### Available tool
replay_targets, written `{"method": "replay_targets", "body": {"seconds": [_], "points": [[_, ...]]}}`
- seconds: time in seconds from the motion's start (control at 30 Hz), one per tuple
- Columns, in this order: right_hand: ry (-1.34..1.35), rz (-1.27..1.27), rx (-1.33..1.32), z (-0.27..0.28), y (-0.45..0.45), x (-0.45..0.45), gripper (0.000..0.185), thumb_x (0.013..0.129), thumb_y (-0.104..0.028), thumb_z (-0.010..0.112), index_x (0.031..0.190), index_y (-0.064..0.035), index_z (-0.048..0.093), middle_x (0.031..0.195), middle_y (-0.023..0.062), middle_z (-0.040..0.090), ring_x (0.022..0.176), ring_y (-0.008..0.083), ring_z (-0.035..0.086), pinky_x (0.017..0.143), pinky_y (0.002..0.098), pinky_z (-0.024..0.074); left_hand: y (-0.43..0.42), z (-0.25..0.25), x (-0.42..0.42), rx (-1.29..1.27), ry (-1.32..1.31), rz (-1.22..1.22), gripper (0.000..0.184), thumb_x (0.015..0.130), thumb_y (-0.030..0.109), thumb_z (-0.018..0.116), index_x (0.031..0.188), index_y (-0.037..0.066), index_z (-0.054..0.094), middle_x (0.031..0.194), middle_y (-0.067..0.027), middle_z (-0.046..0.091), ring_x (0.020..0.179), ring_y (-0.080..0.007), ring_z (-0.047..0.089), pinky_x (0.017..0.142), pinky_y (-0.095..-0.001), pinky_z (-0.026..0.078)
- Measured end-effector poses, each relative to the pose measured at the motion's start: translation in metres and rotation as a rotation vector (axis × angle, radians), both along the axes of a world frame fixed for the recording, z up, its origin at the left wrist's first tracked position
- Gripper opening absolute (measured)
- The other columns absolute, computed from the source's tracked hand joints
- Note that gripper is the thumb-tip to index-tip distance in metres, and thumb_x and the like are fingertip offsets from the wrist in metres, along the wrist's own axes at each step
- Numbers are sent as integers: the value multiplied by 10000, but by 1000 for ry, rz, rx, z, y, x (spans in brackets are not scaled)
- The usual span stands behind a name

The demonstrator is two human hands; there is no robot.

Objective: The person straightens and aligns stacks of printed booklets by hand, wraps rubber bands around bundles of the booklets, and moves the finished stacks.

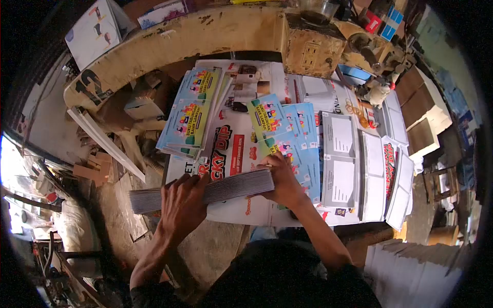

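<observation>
A thick, long stack of paper sheets (235, 188) is held edge-up over the front of the table, its many thin layers showing. My left hand (184, 204) is closed over the stack left of its middle, knuckles up. At the stack's right end, my right hand (281, 184) is closed on it, with the fingertips partly hidden. Just beyond my right hand lie fanned blue and yellow printed cover sheets (268, 117), reading "Buku Tabungan Bank Sampah". Another pile of the same covers (189, 115) lies farther left on the table.
Printed banner material (233, 211) covers the table. Grey and white printed sheets (339, 154) lie to the right, beside more white stacks (372, 177). A yellowed machine frame (221, 38) marked 12 arches across the back. A tall paper stack (405, 272) stands at lower right.
</observation>
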State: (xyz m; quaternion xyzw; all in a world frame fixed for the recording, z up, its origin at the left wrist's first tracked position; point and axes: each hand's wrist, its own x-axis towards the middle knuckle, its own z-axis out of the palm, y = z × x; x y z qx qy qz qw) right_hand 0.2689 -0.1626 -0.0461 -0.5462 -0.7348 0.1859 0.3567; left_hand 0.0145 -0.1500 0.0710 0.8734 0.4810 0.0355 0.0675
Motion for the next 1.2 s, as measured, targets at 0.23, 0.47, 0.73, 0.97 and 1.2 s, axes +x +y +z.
{"method": "replay_targets", "body": {"seconds": [0.23, 0.47, 0.73, 0.97, 1.2], "points": [[-157, -30, 64, -45, 4, 0, 574, 500, -397, 926, 963, -138, 707, 1087, 15, 604, 1134, 241, 454, 1026, 415, 329, 15, -56, -10, 54, -71, 3, 485, 674, 14, 696, 1145, 87, 603, 982, -129, 677, 938, -359, 639, 774, -489, 464], [481, 90, -71, 40, -18, -8, 995, 641, -541, 859, 1381, -8, 463, 1358, 227, 504, 1333, 438, 397, 1136, 482, 326, -2, -24, -33, 54, -537, 90, 428, 652, 110, 835, 1026, -9, 663, 935, -152, 711, 846, -292, 711, 688, -389, 548], [89, 419, -26, 118, -26, -37, 683, 928, -293, 657, 1464, -35, 323, 1375, 292, 475, 1261, 447, 497, 1075, 471, 415, -43, -115, -68, -255, -1081, 322, 530, 753, 241, 846, 1180, 16, 625, 1085, -139, 687, 1002, -264, 670, 878, -384, 527], [134, 415, -37, 86, -23, -48, 749, 919, -261, 667, 1498, -39, 247, 1472, 264, 373, 1314, 422, 458, 1089, 479, 389, -48, -130, -49, -442, -1445, 412, 485, 759, 169, 855, 1163, 7, 643, 1115, -142, 678, 1035, -258, 651, 908, -395, 524], [282, 384, -274, 37, -25, -75, 962, 915, -248, 642, 1555, -27, -41, 1594, 248, 176, 1404, 449, 319, 1150, 509, 270, -44, -97, -18, -95, -1437, 246, 472, 733, 149, 872, 1138, 23, 664, 1059, -124, 699, 994, -213, 660, 841, -375, 530]]}}
